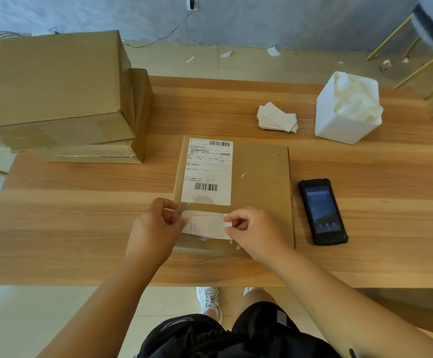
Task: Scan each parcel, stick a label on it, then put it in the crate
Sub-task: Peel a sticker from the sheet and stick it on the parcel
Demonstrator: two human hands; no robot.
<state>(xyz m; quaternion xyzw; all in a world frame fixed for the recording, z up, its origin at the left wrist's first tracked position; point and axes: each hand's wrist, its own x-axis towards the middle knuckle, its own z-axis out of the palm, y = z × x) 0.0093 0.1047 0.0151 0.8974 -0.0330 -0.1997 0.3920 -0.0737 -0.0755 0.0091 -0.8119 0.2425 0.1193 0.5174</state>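
A flat brown cardboard parcel [259, 177] lies in the middle of the wooden table [81, 202]. A white shipping sheet with barcodes [207, 171] is stuck on its left half. Just below that sheet, a small white label with red print [205, 226] is stretched between my two hands over the parcel's near edge. My left hand [156, 226] pinches the label's left end. My right hand [251, 228] pinches its right end. A black handheld scanner [322, 211] lies screen up to the right of the parcel.
Stacked cardboard boxes [55, 94] fill the table's far left corner. A pile of small labels [277, 117] and a white bin [344, 125] of crumpled backing paper stand at the far right. Paper scraps litter the floor behind.
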